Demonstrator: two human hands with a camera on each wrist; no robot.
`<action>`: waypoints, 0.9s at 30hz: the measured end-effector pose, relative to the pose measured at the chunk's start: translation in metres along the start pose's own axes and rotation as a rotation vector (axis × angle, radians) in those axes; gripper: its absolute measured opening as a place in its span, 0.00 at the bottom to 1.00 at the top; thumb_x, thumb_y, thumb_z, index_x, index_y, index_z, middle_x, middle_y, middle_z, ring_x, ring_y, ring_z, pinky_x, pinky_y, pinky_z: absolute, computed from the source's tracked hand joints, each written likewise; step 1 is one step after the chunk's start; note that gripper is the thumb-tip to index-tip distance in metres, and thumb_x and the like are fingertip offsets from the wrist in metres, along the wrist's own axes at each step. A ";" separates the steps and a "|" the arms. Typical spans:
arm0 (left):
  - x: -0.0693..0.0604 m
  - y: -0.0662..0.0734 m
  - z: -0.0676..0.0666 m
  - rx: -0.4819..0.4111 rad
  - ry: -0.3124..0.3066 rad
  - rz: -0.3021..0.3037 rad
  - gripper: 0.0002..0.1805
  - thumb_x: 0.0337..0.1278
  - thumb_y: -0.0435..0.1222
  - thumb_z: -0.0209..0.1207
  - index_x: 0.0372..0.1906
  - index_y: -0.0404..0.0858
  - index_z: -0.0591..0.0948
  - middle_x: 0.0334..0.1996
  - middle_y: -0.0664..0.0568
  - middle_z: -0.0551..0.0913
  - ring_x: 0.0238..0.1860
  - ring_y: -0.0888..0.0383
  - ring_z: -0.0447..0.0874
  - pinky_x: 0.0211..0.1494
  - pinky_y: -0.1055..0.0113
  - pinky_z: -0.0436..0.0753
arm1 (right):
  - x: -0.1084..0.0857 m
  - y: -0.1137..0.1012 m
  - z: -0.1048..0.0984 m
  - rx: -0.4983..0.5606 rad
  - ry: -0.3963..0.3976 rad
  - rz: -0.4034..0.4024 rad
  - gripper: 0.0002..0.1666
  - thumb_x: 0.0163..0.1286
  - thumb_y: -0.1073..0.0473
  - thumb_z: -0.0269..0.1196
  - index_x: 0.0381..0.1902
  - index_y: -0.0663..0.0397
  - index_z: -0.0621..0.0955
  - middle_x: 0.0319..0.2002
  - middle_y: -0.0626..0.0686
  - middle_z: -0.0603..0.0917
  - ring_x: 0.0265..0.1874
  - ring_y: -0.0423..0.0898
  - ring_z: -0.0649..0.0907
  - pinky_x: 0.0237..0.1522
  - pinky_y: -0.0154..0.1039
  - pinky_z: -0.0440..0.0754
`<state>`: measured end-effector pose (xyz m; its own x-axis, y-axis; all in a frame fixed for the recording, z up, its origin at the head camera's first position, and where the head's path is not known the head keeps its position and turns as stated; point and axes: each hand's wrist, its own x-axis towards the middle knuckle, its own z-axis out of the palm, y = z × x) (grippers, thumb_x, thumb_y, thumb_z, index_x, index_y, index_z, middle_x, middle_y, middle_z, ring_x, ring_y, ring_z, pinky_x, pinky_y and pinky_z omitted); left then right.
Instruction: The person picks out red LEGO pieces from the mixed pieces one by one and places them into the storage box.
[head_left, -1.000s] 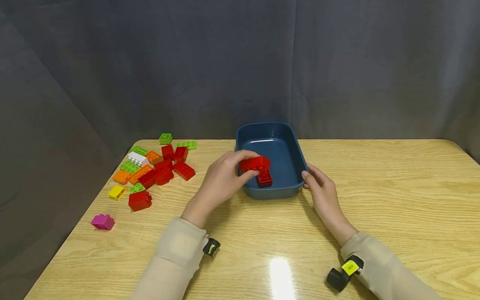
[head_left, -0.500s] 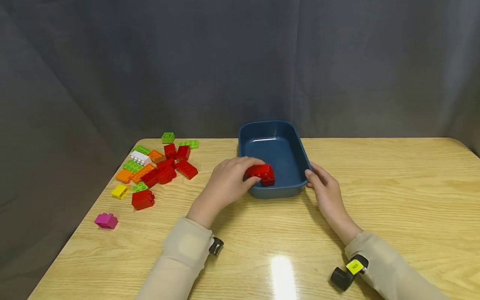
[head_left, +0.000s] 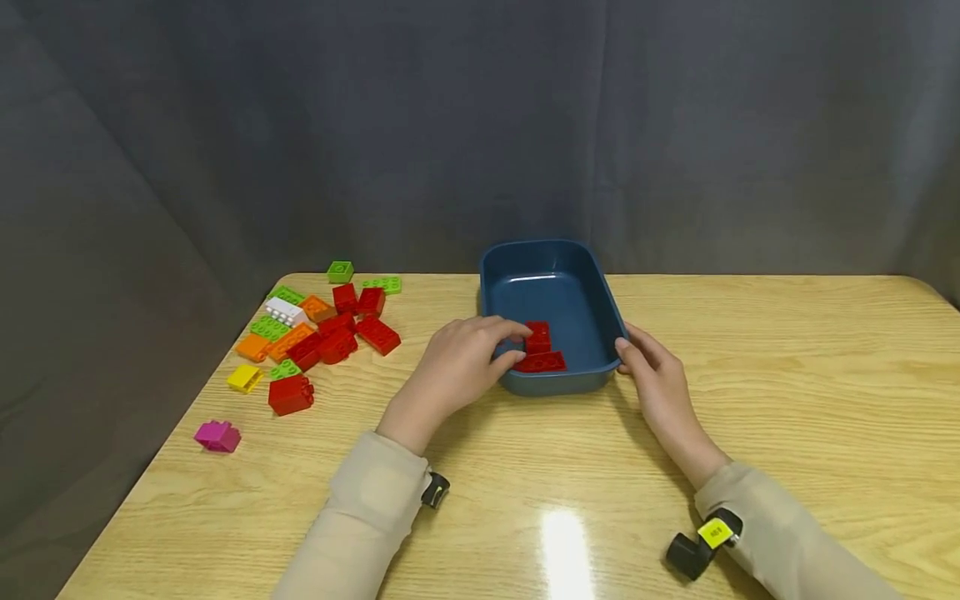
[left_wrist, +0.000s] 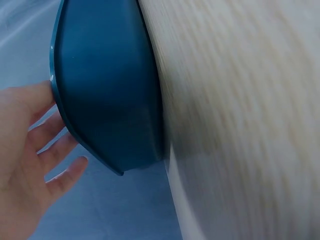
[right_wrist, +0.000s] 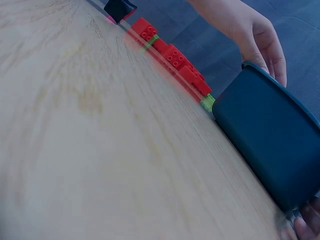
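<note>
As left hand arches over blue tray, thumb and fingers parted, right hand pinches its rim.

Changes over the last second, placed by the blue tray:

- Red brick, one: a second ago gripped above the tray's near-left part, half a second ago lowered inside; now released, lying crosswise by the near wall.
- Left hand, one: lower over the tray's left rim than a second ago; thumb and index finger, formerly pinching the brick, now parted.
- Second red brick, one: inside the tray, its far part, formerly covered by the held brick, now showing.
</note>
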<state>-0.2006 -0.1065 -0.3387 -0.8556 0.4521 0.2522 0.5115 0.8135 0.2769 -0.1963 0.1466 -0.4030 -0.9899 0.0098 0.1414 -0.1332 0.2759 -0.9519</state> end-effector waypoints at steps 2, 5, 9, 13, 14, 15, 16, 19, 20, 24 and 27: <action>0.000 0.000 0.000 0.003 0.000 0.007 0.18 0.64 0.43 0.64 0.58 0.48 0.83 0.55 0.56 0.83 0.55 0.55 0.81 0.60 0.57 0.76 | 0.000 0.000 -0.001 0.004 0.002 0.000 0.34 0.79 0.42 0.50 0.73 0.56 0.67 0.68 0.58 0.72 0.43 0.33 0.78 0.50 0.27 0.75; 0.000 0.001 0.000 0.015 0.000 0.017 0.17 0.65 0.43 0.63 0.57 0.49 0.83 0.55 0.57 0.83 0.56 0.56 0.81 0.61 0.57 0.76 | 0.000 0.001 -0.001 0.004 0.003 -0.002 0.34 0.79 0.42 0.50 0.73 0.56 0.67 0.68 0.58 0.72 0.42 0.33 0.78 0.49 0.27 0.75; 0.000 0.001 -0.002 0.008 0.000 0.027 0.16 0.67 0.44 0.61 0.57 0.49 0.83 0.55 0.56 0.83 0.56 0.56 0.80 0.61 0.57 0.75 | 0.001 0.001 0.000 0.005 0.006 -0.009 0.34 0.79 0.43 0.50 0.73 0.56 0.67 0.68 0.58 0.72 0.43 0.33 0.78 0.49 0.27 0.75; -0.001 -0.001 -0.008 -0.007 -0.003 0.006 0.16 0.68 0.43 0.60 0.58 0.48 0.83 0.56 0.56 0.82 0.57 0.56 0.80 0.61 0.57 0.76 | 0.002 0.001 0.000 0.009 0.009 -0.010 0.34 0.78 0.43 0.50 0.73 0.56 0.67 0.68 0.59 0.72 0.43 0.33 0.78 0.48 0.26 0.75; -0.001 -0.002 -0.011 -0.008 -0.002 -0.004 0.16 0.68 0.43 0.60 0.58 0.48 0.83 0.56 0.56 0.82 0.57 0.56 0.79 0.61 0.58 0.76 | 0.002 0.001 0.000 0.010 0.008 -0.010 0.34 0.78 0.43 0.50 0.73 0.56 0.67 0.68 0.59 0.72 0.43 0.33 0.78 0.48 0.26 0.75; -0.002 -0.004 -0.013 -0.009 -0.001 -0.019 0.17 0.68 0.44 0.60 0.58 0.48 0.82 0.56 0.56 0.82 0.58 0.56 0.79 0.62 0.58 0.75 | 0.002 0.001 0.000 0.010 0.009 -0.008 0.34 0.78 0.43 0.50 0.73 0.56 0.67 0.68 0.58 0.72 0.43 0.32 0.78 0.48 0.26 0.75; -0.002 -0.005 -0.016 -0.011 0.002 -0.033 0.17 0.68 0.44 0.60 0.59 0.47 0.82 0.57 0.56 0.82 0.58 0.56 0.79 0.62 0.57 0.75 | 0.002 0.001 0.001 0.011 0.009 -0.008 0.34 0.78 0.43 0.50 0.73 0.56 0.67 0.68 0.58 0.72 0.43 0.32 0.78 0.48 0.26 0.75; -0.004 -0.011 -0.023 -0.011 0.018 -0.078 0.18 0.68 0.44 0.60 0.59 0.47 0.82 0.58 0.55 0.81 0.61 0.54 0.77 0.64 0.55 0.74 | 0.002 0.001 0.000 0.010 0.007 -0.006 0.34 0.78 0.43 0.50 0.73 0.56 0.67 0.68 0.58 0.72 0.43 0.32 0.78 0.49 0.26 0.75; -0.005 -0.014 -0.026 -0.011 0.022 -0.090 0.18 0.68 0.44 0.60 0.59 0.47 0.82 0.58 0.54 0.81 0.62 0.53 0.76 0.65 0.54 0.73 | 0.002 0.001 0.000 0.008 0.007 -0.006 0.34 0.78 0.43 0.50 0.73 0.56 0.67 0.68 0.58 0.72 0.42 0.32 0.78 0.49 0.26 0.75; -0.008 -0.024 -0.032 -0.007 0.030 -0.140 0.18 0.68 0.44 0.60 0.59 0.45 0.82 0.60 0.52 0.80 0.63 0.51 0.75 0.66 0.52 0.72 | 0.002 0.001 0.000 0.004 0.010 -0.003 0.34 0.78 0.43 0.50 0.73 0.56 0.67 0.67 0.58 0.72 0.42 0.33 0.78 0.50 0.27 0.75; -0.010 -0.031 -0.034 -0.006 0.033 -0.161 0.18 0.69 0.44 0.59 0.59 0.45 0.82 0.59 0.51 0.80 0.62 0.50 0.75 0.65 0.51 0.72 | 0.002 0.002 0.000 0.008 0.010 -0.001 0.34 0.78 0.43 0.50 0.73 0.56 0.67 0.67 0.58 0.73 0.42 0.33 0.78 0.50 0.27 0.75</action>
<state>-0.2056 -0.1489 -0.3184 -0.9236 0.3035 0.2340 0.3682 0.8722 0.3220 -0.1983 0.1470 -0.4044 -0.9892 0.0196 0.1452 -0.1347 0.2686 -0.9538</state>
